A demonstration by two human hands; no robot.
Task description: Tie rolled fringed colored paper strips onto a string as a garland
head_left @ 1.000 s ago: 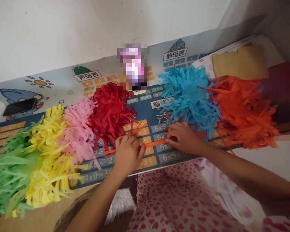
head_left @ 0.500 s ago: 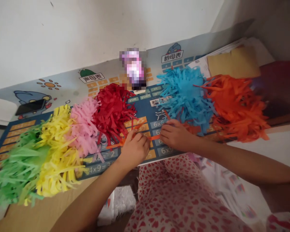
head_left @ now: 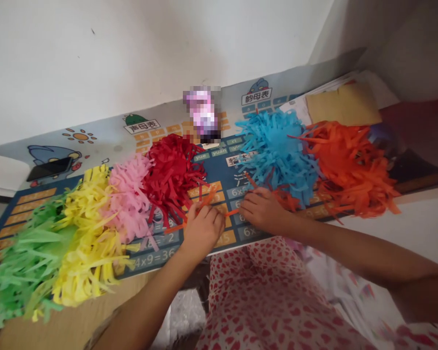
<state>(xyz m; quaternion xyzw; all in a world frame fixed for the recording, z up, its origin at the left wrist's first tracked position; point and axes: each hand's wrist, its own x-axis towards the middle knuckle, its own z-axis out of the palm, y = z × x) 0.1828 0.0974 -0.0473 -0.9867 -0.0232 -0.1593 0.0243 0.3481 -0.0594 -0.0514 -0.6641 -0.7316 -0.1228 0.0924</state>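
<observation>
Orange paper strips run between my two hands, low over the printed mat. My left hand is closed on them, with loose orange ends poking out above and to its left. A short way to the right, my right hand is closed on the other end of the strips, its fingers curled down. A fluffy blue paper pom-pom lies just behind my right hand. Nearest my left hand is a dark red paper pom-pom. My palms hide the exact grip.
Pink, yellow and green pom-poms lie at the left, an orange pom-pom at the right. A dark phone rests at the far left. A brown paper sheet and papers sit at the back right.
The camera view has shifted slightly, so the pom-poms and mat appear a little lower. Both hands keep hold of the orange strips; the loose ends by my left hand now stick up more.
</observation>
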